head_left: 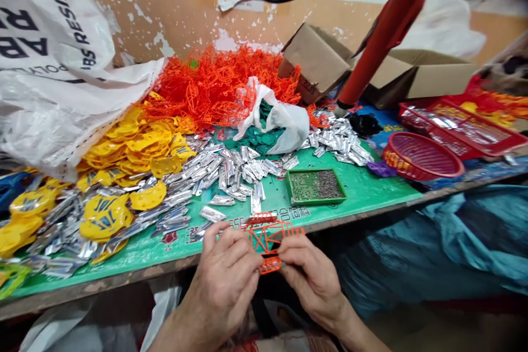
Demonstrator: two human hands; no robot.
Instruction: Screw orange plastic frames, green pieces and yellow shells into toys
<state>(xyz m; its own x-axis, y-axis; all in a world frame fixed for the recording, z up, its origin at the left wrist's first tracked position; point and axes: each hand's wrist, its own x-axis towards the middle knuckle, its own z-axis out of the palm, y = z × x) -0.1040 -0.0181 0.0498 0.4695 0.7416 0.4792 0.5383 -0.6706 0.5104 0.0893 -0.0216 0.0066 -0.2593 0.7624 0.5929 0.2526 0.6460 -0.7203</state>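
Observation:
Both hands hold one orange plastic lattice frame (269, 239) just in front of the table's near edge. My left hand (225, 275) pinches its left side with thumb and fingers. My right hand (310, 275) grips its right side and lower end. Behind the frame, silver metallic parts (231, 170) lie scattered over the green table mat (371, 187). A small green tray of tiny screws (315, 186) sits on the mat beyond my right hand.
A heap of orange frames (218, 85) and a pile of yellow plastic pieces (132, 148) fill the back left. A white resin sack (49, 66) lies far left. A hanging red power screwdriver (379, 38), cardboard boxes (416, 74) and red baskets (421, 157) are at right.

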